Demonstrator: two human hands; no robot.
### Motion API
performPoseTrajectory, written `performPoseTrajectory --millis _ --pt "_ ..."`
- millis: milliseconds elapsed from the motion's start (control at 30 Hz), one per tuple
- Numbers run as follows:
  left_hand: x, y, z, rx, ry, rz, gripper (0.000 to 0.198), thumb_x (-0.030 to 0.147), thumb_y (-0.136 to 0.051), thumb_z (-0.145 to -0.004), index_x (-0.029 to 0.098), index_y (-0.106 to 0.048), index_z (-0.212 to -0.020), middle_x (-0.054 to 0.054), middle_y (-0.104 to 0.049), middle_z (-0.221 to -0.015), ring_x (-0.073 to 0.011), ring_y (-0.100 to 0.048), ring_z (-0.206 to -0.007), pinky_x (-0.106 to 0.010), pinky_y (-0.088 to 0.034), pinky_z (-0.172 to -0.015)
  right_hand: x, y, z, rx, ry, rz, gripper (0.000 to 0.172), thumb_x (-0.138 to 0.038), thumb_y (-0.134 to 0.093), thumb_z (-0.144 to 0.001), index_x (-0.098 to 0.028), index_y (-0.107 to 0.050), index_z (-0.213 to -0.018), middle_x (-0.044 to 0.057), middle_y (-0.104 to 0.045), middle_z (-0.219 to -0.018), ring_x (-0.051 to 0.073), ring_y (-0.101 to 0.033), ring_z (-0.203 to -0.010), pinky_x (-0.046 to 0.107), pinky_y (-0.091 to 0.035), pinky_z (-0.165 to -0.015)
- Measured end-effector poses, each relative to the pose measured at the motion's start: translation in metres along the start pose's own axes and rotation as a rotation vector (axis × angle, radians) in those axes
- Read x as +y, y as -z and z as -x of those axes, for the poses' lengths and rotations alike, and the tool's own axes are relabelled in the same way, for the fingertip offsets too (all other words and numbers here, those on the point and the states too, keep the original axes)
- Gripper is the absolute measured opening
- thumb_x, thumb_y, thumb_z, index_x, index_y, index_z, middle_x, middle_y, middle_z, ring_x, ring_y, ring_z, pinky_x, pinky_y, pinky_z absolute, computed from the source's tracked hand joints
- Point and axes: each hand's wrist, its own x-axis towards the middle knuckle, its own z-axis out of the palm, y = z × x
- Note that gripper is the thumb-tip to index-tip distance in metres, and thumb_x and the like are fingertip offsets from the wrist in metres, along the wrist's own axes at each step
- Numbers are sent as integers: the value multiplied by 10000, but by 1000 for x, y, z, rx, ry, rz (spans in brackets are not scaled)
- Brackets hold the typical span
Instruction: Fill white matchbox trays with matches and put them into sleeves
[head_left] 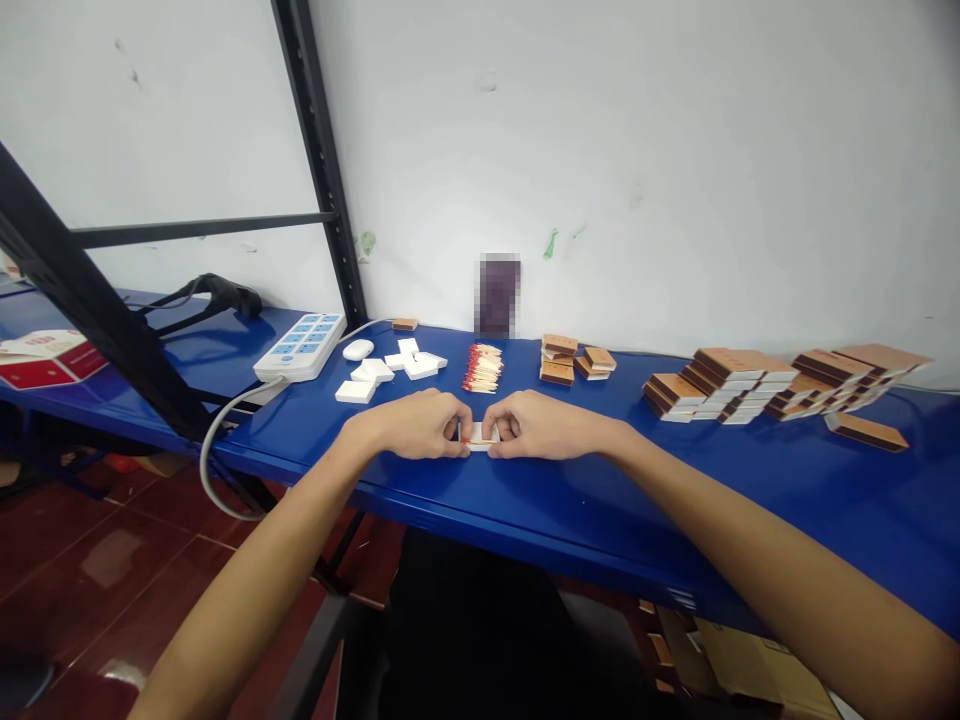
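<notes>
Near the front edge of the blue table, my left hand (427,424) and my right hand (531,424) grip opposite ends of a small white matchbox tray (481,445). Fingers and thumbs of both hands are closed on it. A little red and pale wood, like matches, shows inside the tray, but my fingers hide most of it. Just beyond lies a pile of red-tipped matches (486,369). Several white matchbox trays (373,370) are scattered to the left of the pile. To its right sit a few brown matchboxes (558,372), some stacked.
Large stacks of brown matchboxes (727,385) stand on the right. On the left are a white power strip (304,347) with its cable, a white oval object (358,349) and a black metal post (319,150). A blurred dark rectangle (499,297) leans against the wall.
</notes>
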Motion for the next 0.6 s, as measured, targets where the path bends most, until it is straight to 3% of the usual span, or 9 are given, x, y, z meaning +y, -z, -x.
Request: performPoseTrajectory --millis 167,300,400,500,600 --pt "-2 6 4 12 -10 90 332 445 -673 -750 203 -669 -977 5 -625 -723 -132 -550 -599 -244 -348 -542 -3 9 4 46 -1 -18 258 -396 -650 -770 -169 -689 -888 1 -610 -680 112 -511 -570 244 -346 -538" --pt "-13 16 1 55 -1 139 339 448 -582 -830 192 -648 -1043 -9 -643 -769 -134 -566 -633 -240 -373 -573 5 13 1 227 -29 -5 230 -356 -557 -837 -162 -680 -856 6 -601 -669 110 -502 -579 248 -342 -567" --pt "-29 18 -16 199 -11 52 261 325 -492 -872 173 -654 -1008 -10 -628 -720 -136 -551 -626 -246 -368 -595 20 7 -10 357 -79 83 180 -258 -522 -841 -157 -664 -890 -8 -592 -629 107 -490 -551 249 -335 -577" --pt "-44 16 -41 232 -30 -41 228 215 -475 -835 170 -652 -973 5 -622 -663 -134 -537 -589 -251 -354 -593 35 -2 -25 393 -110 156 187 -224 -542 -831 -146 -651 -961 -1 -603 -636 115 -509 -564 243 -339 -584" --pt "-53 12 -59 348 -41 -102 219 163 -462 -797 176 -643 -919 5 -634 -687 -145 -541 -616 -258 -360 -612 44 -8 -37 420 -122 197 192 -231 -563 -823 -153 -651 -974 8 -613 -648 125 -526 -577 243 -342 -590"
